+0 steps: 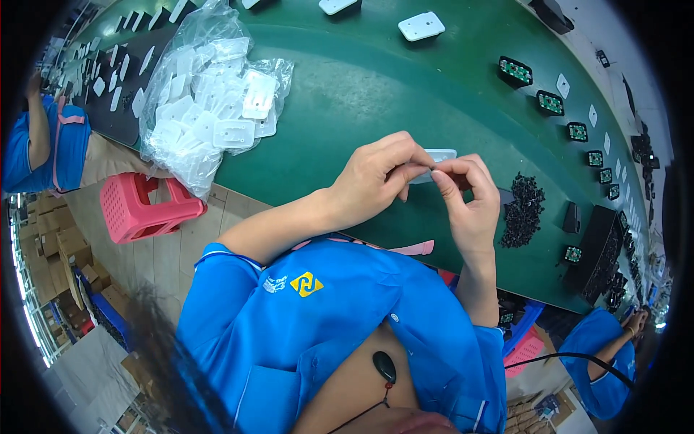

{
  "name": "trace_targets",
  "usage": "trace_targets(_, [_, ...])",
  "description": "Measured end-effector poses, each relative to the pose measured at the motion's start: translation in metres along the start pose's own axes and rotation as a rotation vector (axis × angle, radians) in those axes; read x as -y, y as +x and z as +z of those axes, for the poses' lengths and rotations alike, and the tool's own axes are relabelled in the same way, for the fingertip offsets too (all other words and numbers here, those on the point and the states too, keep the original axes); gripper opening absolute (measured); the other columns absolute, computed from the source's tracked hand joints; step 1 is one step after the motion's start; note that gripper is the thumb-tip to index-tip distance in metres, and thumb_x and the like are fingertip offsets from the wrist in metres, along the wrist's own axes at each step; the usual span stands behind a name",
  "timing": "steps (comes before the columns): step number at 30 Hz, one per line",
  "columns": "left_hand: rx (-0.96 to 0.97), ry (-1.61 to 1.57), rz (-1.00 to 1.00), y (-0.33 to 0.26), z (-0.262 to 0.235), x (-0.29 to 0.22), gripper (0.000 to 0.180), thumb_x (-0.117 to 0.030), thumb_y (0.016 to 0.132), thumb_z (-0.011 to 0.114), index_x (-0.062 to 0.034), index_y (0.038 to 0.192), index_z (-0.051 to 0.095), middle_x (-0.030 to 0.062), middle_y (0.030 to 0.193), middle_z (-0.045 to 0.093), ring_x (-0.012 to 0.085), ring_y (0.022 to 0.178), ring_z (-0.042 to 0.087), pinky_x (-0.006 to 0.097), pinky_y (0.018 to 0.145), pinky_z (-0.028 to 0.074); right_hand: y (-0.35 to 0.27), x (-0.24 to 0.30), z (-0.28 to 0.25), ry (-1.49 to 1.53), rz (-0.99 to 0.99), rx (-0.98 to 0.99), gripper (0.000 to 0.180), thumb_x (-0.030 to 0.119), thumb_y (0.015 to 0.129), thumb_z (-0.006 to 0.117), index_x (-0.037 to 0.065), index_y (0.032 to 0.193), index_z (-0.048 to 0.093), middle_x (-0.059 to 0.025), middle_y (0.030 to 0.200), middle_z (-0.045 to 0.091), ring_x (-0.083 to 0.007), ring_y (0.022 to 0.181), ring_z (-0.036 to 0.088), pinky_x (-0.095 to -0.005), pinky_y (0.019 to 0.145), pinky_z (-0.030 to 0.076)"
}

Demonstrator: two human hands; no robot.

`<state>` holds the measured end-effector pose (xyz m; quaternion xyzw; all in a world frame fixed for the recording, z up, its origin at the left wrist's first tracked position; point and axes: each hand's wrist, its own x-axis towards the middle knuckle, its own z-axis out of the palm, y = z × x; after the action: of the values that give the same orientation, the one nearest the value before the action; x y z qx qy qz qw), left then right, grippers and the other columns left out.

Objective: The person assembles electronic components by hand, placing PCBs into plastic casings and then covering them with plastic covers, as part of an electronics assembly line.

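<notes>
My left hand (379, 177) and my right hand (470, 195) meet over the green table, thumbs and forefingers pinched together at the tips. Whatever sits between those fingertips is tiny and dark, mostly hidden by the fingers. Just behind and under them lies a white plastic cover (442, 155), partly covered by my hands. A pile of small black parts (523, 210) spreads on the table to the right of my right hand. Off to the left, a clear plastic bag (195, 72) spills many white covers (235, 134).
Black housings with green circuit boards (515, 71) and loose white plates line the table's right side. A white-topped unit (421, 27) stands at the far edge. A black bin (594, 249) is at right. A pink stool (148, 206) stands left; co-workers sit at both sides.
</notes>
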<state>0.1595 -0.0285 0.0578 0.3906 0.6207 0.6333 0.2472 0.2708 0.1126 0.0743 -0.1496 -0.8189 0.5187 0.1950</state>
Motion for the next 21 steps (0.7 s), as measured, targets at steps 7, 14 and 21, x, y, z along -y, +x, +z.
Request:
trace_targets(7, [-0.034, -0.148, -0.179, -0.006, 0.003, -0.002, 0.03, 0.005, 0.09, 0.055, -0.0001, 0.119, 0.052, 0.0084, 0.093, 0.059, 0.0114, 0.072, 0.061, 0.023, 0.061, 0.05, -0.001, 0.0, 0.006, 0.13, 0.075, 0.0, 0.006, 0.002, 0.085, 0.067, -0.001, 0.087, 0.062, -0.0007, 0.079, 0.052, -0.0044, 0.063, 0.045, -0.0191, 0.052, 0.033])
trace_targets(14, [-0.004, -0.206, -0.314, -0.007, -0.005, 0.014, 0.023, 0.0, 0.092, 0.056, 0.0038, 0.115, 0.055, 0.0093, 0.1, 0.061, 0.0111, 0.082, 0.061, 0.024, 0.072, 0.05, -0.001, 0.001, 0.011, -0.02, -0.007, -0.026, 0.007, -0.002, 0.083, 0.066, 0.0, 0.083, 0.059, -0.0031, 0.079, 0.053, -0.0067, 0.061, 0.046, -0.0204, 0.05, 0.035])
trace_targets(21, [-0.062, -0.201, -0.288, -0.008, 0.0, 0.015, 0.018, -0.001, 0.092, 0.056, 0.0048, 0.109, 0.058, 0.0078, 0.103, 0.058, 0.0108, 0.083, 0.06, 0.023, 0.072, 0.051, 0.0, -0.001, 0.019, -0.11, -0.023, -0.087, 0.01, -0.002, 0.08, 0.067, 0.001, 0.079, 0.057, -0.0052, 0.076, 0.054, -0.0101, 0.056, 0.049, -0.0235, 0.047, 0.036])
